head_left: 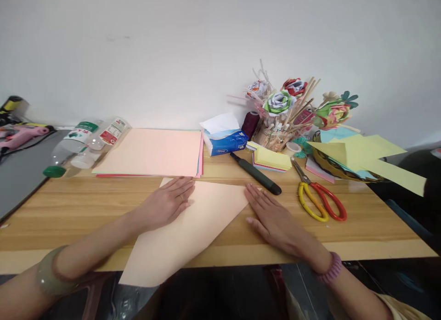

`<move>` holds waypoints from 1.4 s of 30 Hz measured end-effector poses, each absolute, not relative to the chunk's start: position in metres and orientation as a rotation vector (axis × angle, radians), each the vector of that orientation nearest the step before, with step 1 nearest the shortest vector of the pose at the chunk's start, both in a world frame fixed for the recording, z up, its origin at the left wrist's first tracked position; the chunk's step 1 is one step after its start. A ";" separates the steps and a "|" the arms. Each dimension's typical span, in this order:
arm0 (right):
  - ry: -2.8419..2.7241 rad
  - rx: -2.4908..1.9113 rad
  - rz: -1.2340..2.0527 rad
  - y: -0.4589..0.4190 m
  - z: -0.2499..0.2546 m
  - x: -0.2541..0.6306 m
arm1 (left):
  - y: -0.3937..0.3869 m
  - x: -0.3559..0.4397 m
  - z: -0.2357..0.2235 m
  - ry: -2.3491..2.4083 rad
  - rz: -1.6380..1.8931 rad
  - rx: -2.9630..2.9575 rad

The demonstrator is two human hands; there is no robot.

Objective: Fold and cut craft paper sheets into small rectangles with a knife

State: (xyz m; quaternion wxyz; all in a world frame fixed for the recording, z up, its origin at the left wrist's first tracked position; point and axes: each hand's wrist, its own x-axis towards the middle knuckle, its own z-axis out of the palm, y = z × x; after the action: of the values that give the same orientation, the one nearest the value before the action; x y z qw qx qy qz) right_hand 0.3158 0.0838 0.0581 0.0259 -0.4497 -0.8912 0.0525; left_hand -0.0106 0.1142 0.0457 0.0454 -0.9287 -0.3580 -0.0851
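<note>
A folded sheet of pale peach paper (193,223) lies slanted on the wooden table, its lower end reaching past the front edge. My left hand (172,201) rests flat on the paper's upper left part, fingers stretched out. At the sheet's right corner, my right hand (270,216) lies with its fingertips on the paper and its thumb apart. Neither hand grips anything. A dark green utility knife (257,173) lies just beyond my right hand. To the right of it are scissors (319,196) with one yellow and one red handle.
A stack of coloured paper (151,152), a tissue pack (225,141) and sticky notes (272,159) line the back. Plastic bottles (74,143) lie left, near a pink glue gun (24,135). Paper flowers (279,102) stand in a jar; a basket (334,166) holds paper pieces.
</note>
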 end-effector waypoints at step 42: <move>-2.916 -0.938 0.315 0.042 0.073 0.239 | 0.114 -0.015 0.038 -1.247 -0.374 -2.940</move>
State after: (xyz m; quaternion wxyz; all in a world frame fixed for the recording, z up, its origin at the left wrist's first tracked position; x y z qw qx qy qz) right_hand 0.2388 0.0425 0.0725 0.0314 -0.3044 -0.9465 0.1023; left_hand -0.0147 0.1137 0.0378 -0.0369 -0.9138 -0.3876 -0.1161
